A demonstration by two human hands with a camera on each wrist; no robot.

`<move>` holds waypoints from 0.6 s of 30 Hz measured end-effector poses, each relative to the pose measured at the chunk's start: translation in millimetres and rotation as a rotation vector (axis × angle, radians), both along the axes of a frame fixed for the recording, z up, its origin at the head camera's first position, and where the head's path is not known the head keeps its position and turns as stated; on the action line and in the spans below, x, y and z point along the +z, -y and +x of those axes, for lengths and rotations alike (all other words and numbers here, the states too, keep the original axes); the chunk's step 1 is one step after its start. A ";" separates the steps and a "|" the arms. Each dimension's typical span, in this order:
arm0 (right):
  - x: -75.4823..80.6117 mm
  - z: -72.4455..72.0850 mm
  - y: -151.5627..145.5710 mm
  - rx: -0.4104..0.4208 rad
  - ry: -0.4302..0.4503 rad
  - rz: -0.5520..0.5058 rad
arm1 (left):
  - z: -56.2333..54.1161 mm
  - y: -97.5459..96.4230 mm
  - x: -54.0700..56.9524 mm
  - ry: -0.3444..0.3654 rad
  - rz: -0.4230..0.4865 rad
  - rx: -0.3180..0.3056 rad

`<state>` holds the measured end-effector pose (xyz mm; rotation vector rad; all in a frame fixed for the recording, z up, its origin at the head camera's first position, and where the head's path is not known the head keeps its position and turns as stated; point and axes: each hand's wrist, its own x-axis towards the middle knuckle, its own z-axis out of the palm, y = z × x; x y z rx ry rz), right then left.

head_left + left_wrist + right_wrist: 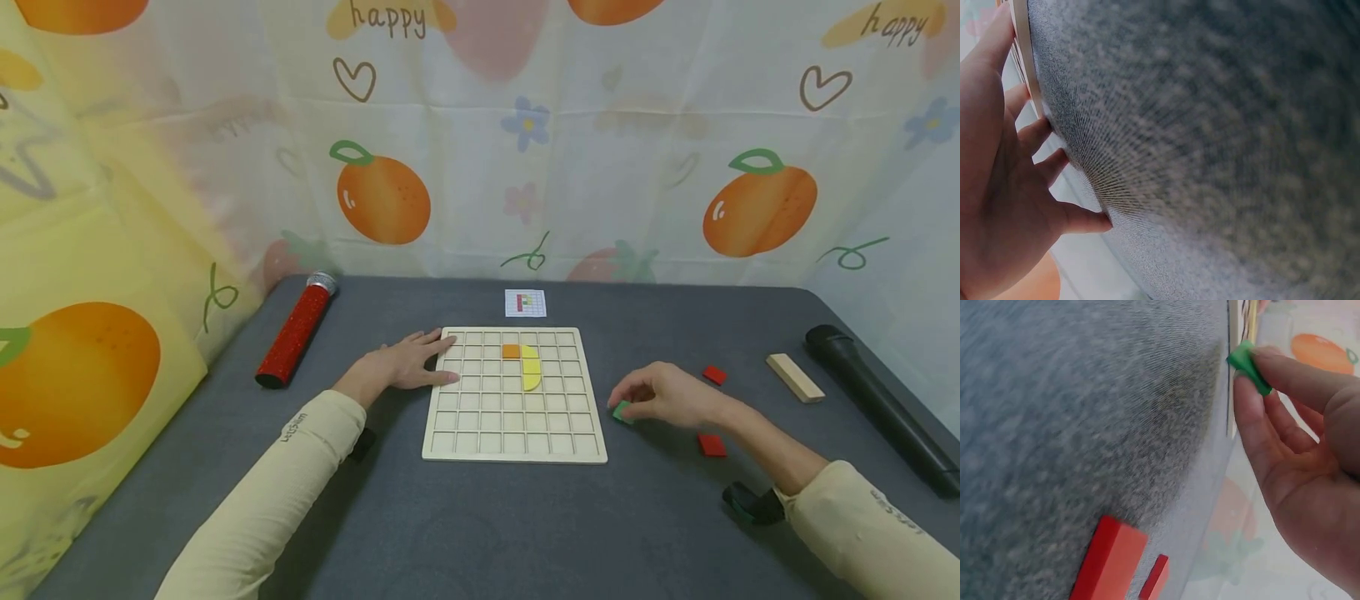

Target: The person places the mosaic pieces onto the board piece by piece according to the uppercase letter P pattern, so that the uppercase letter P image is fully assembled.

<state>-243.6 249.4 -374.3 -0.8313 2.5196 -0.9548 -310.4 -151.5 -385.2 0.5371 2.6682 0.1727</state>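
A pale wooden grid board (480, 421) lies at the middle of the table, with an orange square tile (511, 352) and yellow tiles (531, 371), rounded at both ends, in its upper cells. My left hand (405, 362) rests at the board's left edge, fingers spread and straight, thumb and fingertips on the rim. To the right of the board, my right hand (663, 396) pinches a small green tile (1249, 367) between thumb and fingers. Two red tiles, one (715, 375) farther back and one (712, 445) nearer, lie around the right wrist.
A small printed card (525, 303) with a coloured grid pattern lies behind the board. At the left is a red glittery microphone (296, 333). On the right lie a pale wooden block (795, 377) and a long black cylinder (885, 408). A printed curtain (465, 150) hangs behind the table.
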 end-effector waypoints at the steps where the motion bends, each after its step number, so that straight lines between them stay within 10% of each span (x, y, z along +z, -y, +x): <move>1: 0.6 -0.1 1.1 -0.025 -0.004 -0.004 | 0.0 -0.1 0.2 0.000 0.001 -0.001; 10: -4.6 -5.4 10.7 -0.241 -0.029 -0.120 | 0.4 -0.2 0.6 -0.002 0.000 -0.003; 18: -10.9 -15.0 25.4 -0.349 0.123 -0.260 | 1.5 -0.4 1.8 -0.006 0.001 -0.001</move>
